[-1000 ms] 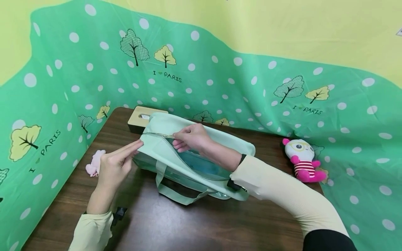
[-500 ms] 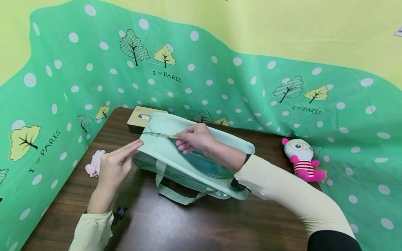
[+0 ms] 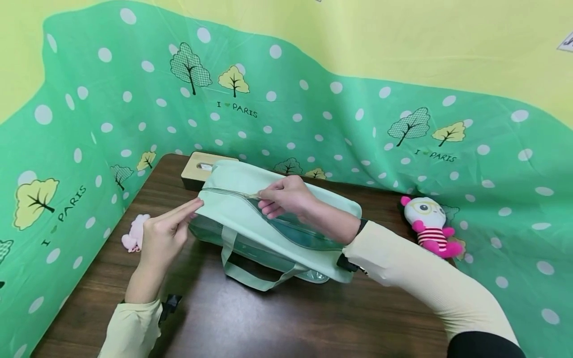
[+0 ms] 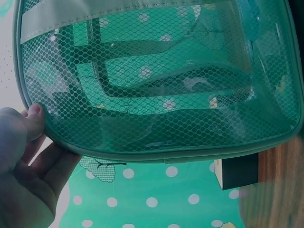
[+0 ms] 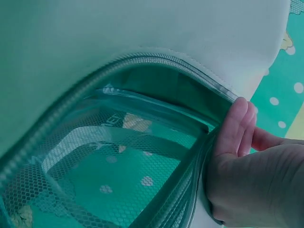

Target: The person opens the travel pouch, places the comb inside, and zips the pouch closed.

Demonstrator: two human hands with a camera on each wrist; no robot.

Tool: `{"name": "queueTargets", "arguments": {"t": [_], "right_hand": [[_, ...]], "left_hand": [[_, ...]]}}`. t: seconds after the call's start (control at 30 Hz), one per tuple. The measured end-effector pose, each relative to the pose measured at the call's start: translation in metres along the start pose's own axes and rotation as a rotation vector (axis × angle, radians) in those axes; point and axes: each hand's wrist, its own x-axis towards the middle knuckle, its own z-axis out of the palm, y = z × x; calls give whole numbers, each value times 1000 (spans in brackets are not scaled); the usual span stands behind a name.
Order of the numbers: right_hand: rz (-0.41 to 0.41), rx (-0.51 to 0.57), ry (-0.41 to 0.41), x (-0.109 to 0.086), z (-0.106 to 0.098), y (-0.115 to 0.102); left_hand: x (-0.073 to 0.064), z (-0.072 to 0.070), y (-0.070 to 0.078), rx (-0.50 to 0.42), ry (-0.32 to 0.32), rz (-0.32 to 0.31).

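Note:
A mint-green bag (image 3: pixel 219 211) with clear mesh sides rests on the table, its top zip partly open. My right hand (image 3: pixel 288 196) pinches the zipper pull (image 3: pixel 253 196) between thumb and finger, over the bag's top. To the left of the pull the zip is closed; to the right it gapes, showing the mesh inside (image 5: pixel 128 166) in the right wrist view. My left hand (image 3: pixel 164 236) holds the bag's left end, thumb and fingers at the piped edge (image 4: pixel 35 107) in the left wrist view. A fabric handle (image 3: pixel 250 282) droops over the near side.
Behind the bag's left corner stands a tissue box (image 3: pixel 193 171) with a wooden top. A pink plush toy (image 3: pixel 134 233) lies left of my left hand. Another plush toy (image 3: pixel 431 228) in a striped shirt sits at right. A printed cloth (image 3: pixel 313 119) hangs behind the table (image 3: pixel 250 323).
My right hand has drawn the zipper pull a little to the right along the bag's top, and the closed stretch of zip has lengthened. My left hand stays at the bag's left end.

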Motion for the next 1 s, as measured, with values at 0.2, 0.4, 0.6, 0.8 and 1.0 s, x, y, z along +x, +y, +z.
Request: {"name": "queueTargets", "arguments": {"t": [0.2, 0.4, 0.6, 0.8, 1.0], "right_hand": [[8, -9, 1, -4, -6, 1], [3, -22, -6, -7, -12, 2], [9, -45, -12, -11, -17, 4], [12, -64, -11, -16, -23, 7], [14, -59, -9, -21, -30, 9]], "left_hand": [[1, 2, 1, 5, 17, -5], [1, 2, 0, 9, 22, -8], [1, 3, -1, 2, 34, -12], [2, 3, 0, -7, 41, -13], [3, 3, 1, -9, 43, -7]]}}
